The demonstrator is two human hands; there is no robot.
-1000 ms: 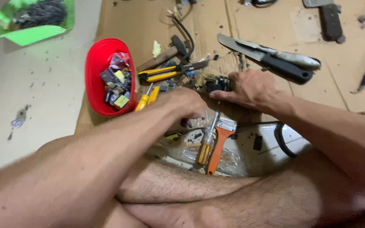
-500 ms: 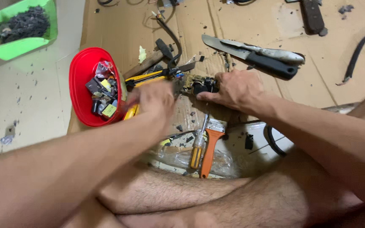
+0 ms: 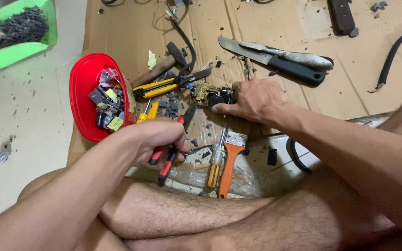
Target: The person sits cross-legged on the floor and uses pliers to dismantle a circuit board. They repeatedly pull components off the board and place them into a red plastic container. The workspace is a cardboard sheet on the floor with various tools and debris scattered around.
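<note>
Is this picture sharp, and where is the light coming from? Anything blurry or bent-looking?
Head view: lighting is soft and even, with only faint shadows under the left hand and the red bowl. The right hand and the knives look sharp. The near forearms loom large, a wide-lens stretch. Slight glare on the knife blades.

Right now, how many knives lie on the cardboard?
2, side by side at the upper right: a black-handled knife and a pale-handled knife just beyond it. Others may be hidden.
</note>
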